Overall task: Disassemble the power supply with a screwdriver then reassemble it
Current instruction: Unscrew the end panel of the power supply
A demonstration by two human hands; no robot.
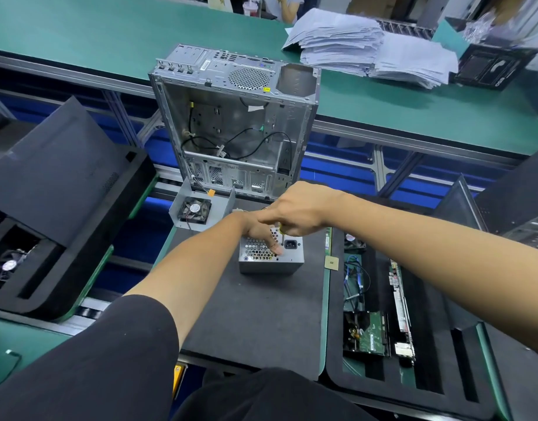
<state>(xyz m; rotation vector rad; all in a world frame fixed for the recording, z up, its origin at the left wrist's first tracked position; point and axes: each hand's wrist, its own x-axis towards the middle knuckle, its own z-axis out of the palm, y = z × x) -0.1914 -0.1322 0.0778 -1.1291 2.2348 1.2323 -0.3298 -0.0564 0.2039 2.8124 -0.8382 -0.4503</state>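
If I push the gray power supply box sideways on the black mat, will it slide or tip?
The power supply looks squat and sits flat, so it would probably slide rather than tip. Its metal casing suggests stiffness and some weight. The black mat looks foam-like and may resist sliding.

Power supply (270, 256): on mat (255, 314), before computer case (234, 123)
Fan bracket (197, 208): left, behind supply
Component tray (383, 314): right of mat

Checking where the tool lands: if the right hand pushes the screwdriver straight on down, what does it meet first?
Most likely the power supply's top face: the right hand points the screwdriver down beside its socket, next to the left hand's fingers. Whether the tip already touches is unclear.
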